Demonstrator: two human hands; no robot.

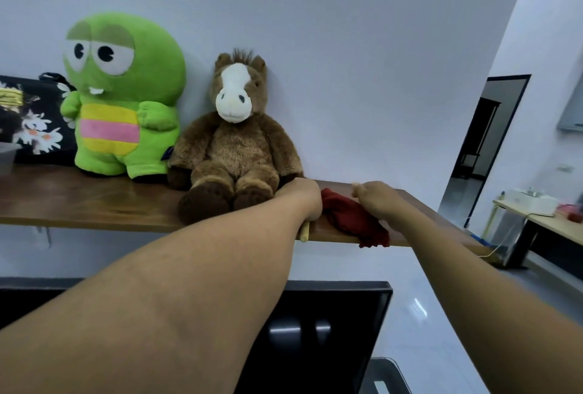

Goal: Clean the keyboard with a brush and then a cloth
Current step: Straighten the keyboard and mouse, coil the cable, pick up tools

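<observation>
- A wooden shelf point(94, 204) runs along the pale wall and carries everything the hands reach for.
- A dark monitor point(347, 314) stands below the shelf, partly hidden by the left forearm.
- A green plush toy point(123, 94) stands upright on the shelf, just beside a brown plush horse point(233, 141) that sits against the wall.
- A black patterned bag point(28, 116) stands at the far left, behind the green toy.
- The left hand point(299, 198) rests on the shelf by the horse's foot, its fingers closed round the brush.
- The right hand point(375, 201) lies knuckles-up on the shelf's right part, its fingers bent down and holding the cloth.
- The red cloth point(353, 220) lies crumpled between the two hands, one corner hanging over the front edge.
- Of the brush point(304, 233) only a pale wooden handle end shows, poking out under the left wrist at the shelf's edge.
</observation>
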